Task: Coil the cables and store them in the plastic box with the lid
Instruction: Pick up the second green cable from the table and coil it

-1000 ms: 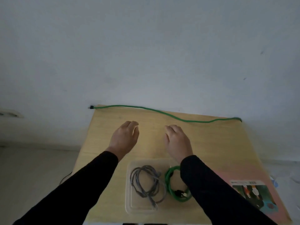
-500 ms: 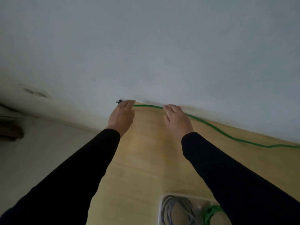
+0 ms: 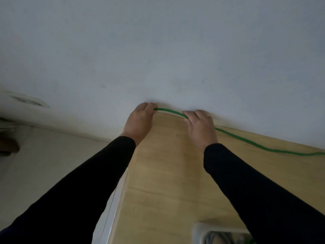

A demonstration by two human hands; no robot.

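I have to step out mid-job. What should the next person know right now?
Left hand grips the near end of the green cable at the table's far left corner. Right hand grips it beside the left.
The rest of the cable lies uncoiled along the far edge, running off right.
The box, at the bottom edge, holds a grey cable already.
Left: coil the green cable, put it in the box, close the lid.

Cable (image 3: 263,147) runs along table's (image 3: 167,173) far edge by wall (image 3: 158,50); my hands on its left end; box (image 3: 198,231) near me.
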